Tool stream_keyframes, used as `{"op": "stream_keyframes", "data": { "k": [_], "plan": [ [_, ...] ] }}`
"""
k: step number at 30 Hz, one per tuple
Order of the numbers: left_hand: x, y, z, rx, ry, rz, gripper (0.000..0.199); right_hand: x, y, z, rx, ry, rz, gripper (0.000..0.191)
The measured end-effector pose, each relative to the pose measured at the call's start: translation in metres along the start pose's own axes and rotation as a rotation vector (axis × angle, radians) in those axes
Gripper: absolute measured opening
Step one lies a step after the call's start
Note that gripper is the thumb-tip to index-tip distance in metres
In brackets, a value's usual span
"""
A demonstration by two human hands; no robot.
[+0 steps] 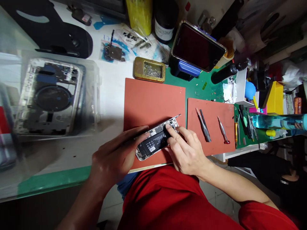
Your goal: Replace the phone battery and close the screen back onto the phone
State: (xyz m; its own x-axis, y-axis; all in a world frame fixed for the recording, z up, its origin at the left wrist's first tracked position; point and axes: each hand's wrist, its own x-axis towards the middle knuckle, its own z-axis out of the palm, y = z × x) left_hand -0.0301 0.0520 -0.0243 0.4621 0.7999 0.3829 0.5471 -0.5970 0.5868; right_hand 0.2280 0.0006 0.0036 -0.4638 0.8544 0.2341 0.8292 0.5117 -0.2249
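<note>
An opened smartphone (155, 140) is held over the red-brown mat (153, 99), its battery and inner boards showing. A thin panel, seen nearly edge-on, stands tilted along its far side. My left hand (117, 150) grips the phone's left end, with the thumb reaching over the inside and the fingers behind the raised panel. At the right end, my right hand (184, 147) is closed on the phone. Its index fingertip presses on the inside near the top corner, and the other fingers are bent around the lower edge, partly hidden.
A second mat (211, 124) at right carries dark screwdrivers (203, 126) and a silver screwdriver (223, 131). Behind are a gold tin (150, 69) of tiny parts and a phone (198, 46) on a blue stand. A plastic box (96, 92) with a phone housing (51, 99) stands at left.
</note>
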Motion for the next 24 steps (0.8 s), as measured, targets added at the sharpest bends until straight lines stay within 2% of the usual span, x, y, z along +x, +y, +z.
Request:
{"op": "stream_keyframes", "data": {
  "k": [4,9,18,24],
  "plan": [
    [-0.0033,-0.0002,0.0014,0.021,-0.026,-0.036,0.057,-0.0038,-0.0033,0.0059,-0.039,-0.046,0.033,0.023],
    [-0.0039,0.0004,0.0030,-0.026,0.014,-0.052,0.057,-0.0047,-0.0031,0.0051,-0.038,-0.003,0.027,0.024],
    [-0.0039,-0.0003,0.0032,-0.009,0.020,-0.039,0.050,-0.0024,-0.0006,0.0016,0.035,-0.010,0.082,0.019],
    [-0.0039,0.0031,0.0039,-0.029,0.012,-0.072,0.055,-0.0046,0.0034,0.0012,0.052,-0.014,0.071,0.019]
  ]
}}
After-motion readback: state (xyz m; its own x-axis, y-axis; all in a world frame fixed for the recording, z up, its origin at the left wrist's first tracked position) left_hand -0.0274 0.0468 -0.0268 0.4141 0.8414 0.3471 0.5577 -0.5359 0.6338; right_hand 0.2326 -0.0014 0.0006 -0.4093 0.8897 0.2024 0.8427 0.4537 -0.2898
